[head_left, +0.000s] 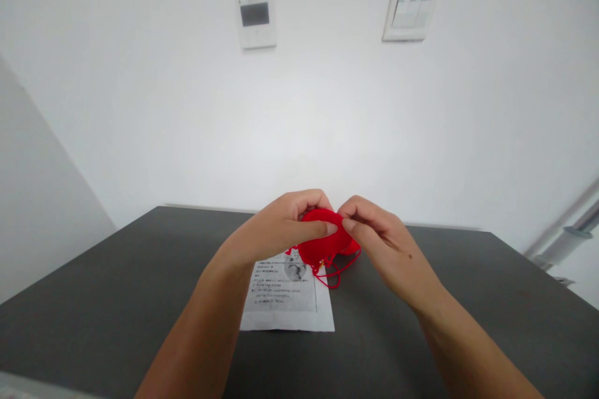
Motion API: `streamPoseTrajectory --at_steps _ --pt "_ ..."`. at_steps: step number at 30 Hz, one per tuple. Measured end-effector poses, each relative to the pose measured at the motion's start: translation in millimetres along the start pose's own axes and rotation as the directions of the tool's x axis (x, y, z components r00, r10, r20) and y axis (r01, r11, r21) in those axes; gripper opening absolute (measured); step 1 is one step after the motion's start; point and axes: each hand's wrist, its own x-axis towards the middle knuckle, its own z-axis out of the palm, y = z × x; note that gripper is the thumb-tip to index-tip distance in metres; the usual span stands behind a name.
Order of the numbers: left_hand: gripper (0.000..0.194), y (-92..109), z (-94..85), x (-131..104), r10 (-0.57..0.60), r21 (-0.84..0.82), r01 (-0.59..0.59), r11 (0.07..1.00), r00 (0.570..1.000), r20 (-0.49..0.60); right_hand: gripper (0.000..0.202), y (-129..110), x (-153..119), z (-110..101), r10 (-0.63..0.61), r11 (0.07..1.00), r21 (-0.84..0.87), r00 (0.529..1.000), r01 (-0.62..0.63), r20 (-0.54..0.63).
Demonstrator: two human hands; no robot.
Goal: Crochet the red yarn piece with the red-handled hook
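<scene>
A bright red pouch [314, 250] with thin red cords hanging from its lower side is held above the table. My left hand [285, 224] grips it from the left, thumb lying across its front and fingers curled behind. At its right edge, my right hand [377, 237] pinches the red material between thumb and fingers. Below and to the left of the pouch lies a white printed sheet [290, 318] with text and a small grey picture; my left hand and the pouch cover its upper part.
The dark grey table [140, 274] reaches back to a white wall. On the wall are a thermostat-like panel [257, 22] and a white switch plate [410, 13]. At the far right, beyond the table, are pale pipes [566, 244].
</scene>
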Motion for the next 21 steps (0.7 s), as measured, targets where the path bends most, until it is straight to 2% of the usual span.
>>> streamPoseTrajectory --at_steps 10,21 --pt "0.018 -1.5 -1.5 0.4 -0.008 -0.072 0.011 0.997 0.999 0.042 0.016 0.6 0.1 0.6 -0.023 0.999 0.039 1.0 0.023 0.005" --pt "0.018 -1.2 -0.5 0.3 -0.003 -0.065 0.005 0.998 0.999 0.032 0.016 -0.7 0.5 0.9 -0.01 0.999 0.03 1.0 0.01 -0.002"
